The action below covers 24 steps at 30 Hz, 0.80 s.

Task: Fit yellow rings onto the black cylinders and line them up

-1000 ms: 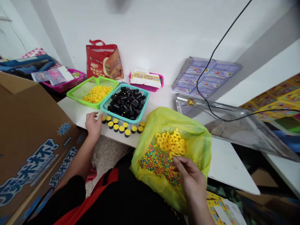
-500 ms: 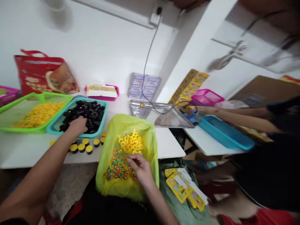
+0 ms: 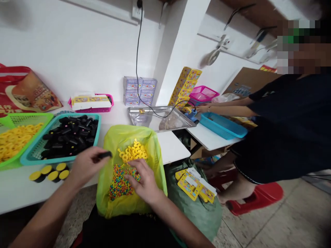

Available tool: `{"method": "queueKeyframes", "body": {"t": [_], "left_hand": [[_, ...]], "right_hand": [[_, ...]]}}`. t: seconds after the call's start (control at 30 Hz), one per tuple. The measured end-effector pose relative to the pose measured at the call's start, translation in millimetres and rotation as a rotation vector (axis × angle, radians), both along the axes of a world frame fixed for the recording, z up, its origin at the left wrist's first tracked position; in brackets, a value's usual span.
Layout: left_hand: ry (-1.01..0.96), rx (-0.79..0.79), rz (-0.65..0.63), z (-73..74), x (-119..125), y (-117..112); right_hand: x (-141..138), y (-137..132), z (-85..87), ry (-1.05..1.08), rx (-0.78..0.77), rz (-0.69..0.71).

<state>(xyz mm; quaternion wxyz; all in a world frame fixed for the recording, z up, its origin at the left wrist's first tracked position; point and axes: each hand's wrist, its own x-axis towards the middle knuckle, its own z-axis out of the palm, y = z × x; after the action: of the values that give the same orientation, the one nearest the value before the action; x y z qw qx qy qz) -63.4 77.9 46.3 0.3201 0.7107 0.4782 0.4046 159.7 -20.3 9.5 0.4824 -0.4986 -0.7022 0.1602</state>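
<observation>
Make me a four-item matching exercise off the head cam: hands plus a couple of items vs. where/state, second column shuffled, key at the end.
Column 1
1. Left hand
2. Right hand
3. Multicoloured beads
4. Yellow-topped pieces

Column 2
A. On the white table, in front of the turquoise basket
B. Gripping a black piece
C. Heaped inside the yellow-green bag, beside the yellow rings
D. Over the yellow-green bag, thumb and index finger apart

Pairs: 1-B, 2-D, 3-C, 4-A
</observation>
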Motion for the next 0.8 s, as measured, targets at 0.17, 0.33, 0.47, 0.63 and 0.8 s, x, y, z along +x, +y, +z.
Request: {"method": "queueKeyframes", "body": {"t": [0.17, 0.33, 0.47, 0.63, 0.8], "left_hand": [[-0.145, -0.342, -0.382, -15.6, 59.6, -49.5], [-0.103, -0.315, -0.326, -31.8, 54.8, -48.6], [-0.266, -0.362, -0.257, -32.8, 46.1, -47.2], [-0.436, -0.391, -0.197, -35.4, 49.3, -49.8], [-0.466, -0.413, -0.197, -35.8, 47.1, -51.5]], "right_hand": [[9.6, -7.2, 6.4, -0.391, 0.082, 0.143], [33.9, 0.9, -10.7, -0.602, -0.203, 0.090], [37.3, 9.2, -21.3, -0.896, -0.375, 0.145], [13.5, 18.1, -21.7, -0.993, -0.374, 0.261], [2.7, 25.4, -31.3, -0.631, -0.410, 0.364]]}}
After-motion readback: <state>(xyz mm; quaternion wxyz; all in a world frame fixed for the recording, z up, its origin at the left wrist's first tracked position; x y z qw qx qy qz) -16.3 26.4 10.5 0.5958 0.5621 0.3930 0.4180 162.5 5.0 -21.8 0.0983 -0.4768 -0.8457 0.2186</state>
